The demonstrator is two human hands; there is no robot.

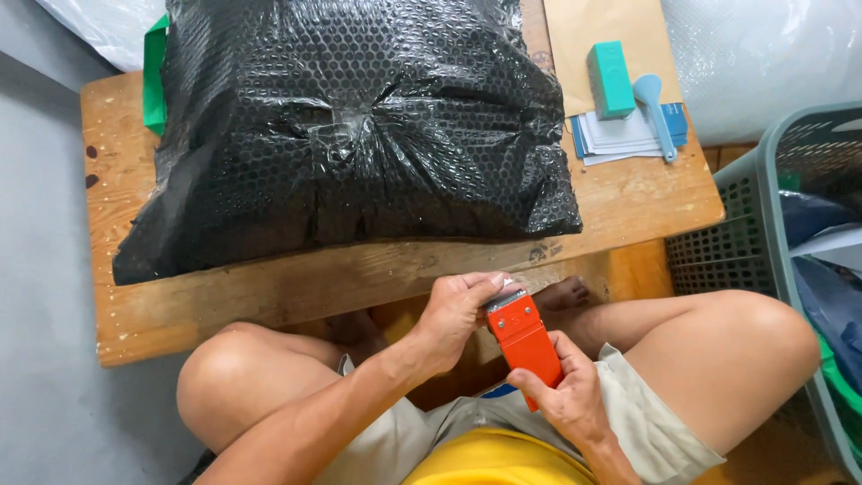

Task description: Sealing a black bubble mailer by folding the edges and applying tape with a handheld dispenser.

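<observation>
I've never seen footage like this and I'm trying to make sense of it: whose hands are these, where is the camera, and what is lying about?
There is no machine here. One camera sits on a person's head and looks down, so you see that person's own arms, bent knees and feet; they sit cross-legged on the floor. The right hand holds an orange tape dispenser by its body, and the left hand pinches at its top end, where the clear tape comes out. In front of them is a low wooden board. On it lies a big parcel wrapped in black bubble wrap, taped at the middle. At the board's far right corner are a brown envelope, a stack of papers, a teal block and a light blue scoop-like tool. A grey-green plastic basket stands on the right.
</observation>
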